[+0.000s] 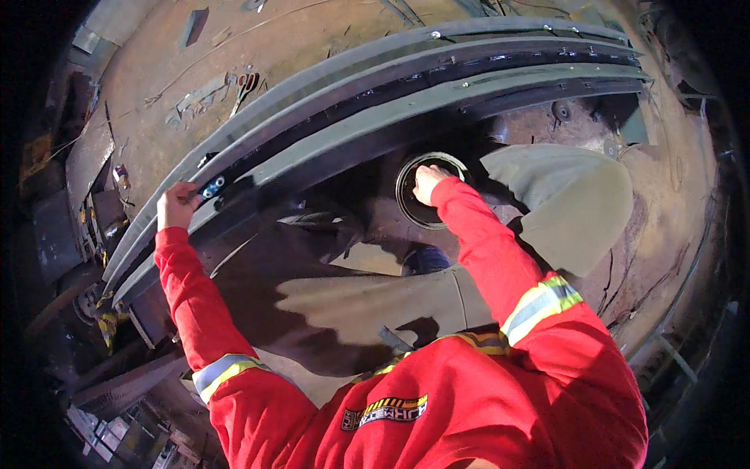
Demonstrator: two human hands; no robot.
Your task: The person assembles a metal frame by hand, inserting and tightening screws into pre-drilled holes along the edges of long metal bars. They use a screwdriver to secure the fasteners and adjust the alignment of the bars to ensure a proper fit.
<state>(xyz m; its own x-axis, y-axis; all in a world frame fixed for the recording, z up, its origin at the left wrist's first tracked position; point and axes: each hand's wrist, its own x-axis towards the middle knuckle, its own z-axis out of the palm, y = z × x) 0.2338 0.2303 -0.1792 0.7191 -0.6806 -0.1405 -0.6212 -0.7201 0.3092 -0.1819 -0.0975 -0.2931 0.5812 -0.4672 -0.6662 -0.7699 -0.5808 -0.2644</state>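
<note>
My left hand point(178, 206) is at the left end of long, dark grey metal beams point(351, 129). Its fingers are closed at a small blue piece with two pale round spots point(212, 187), resting over the beams' edge. My right hand point(429, 184) reaches into a round, dark container with a pale rim point(403, 181). The fingers are curled, and their tips are hidden inside, so what they pinch does not show. Along the beams sit several small shiny fasteners point(436, 35).
Orange-handled scissors point(247, 83) lie beyond the beams on the brown, stained surface. My trouser legs point(375, 305) are bent under my arms, close to the container. A small can point(121, 176) and scrap metal stand at the left. A round disc point(561, 111) lies behind the container.
</note>
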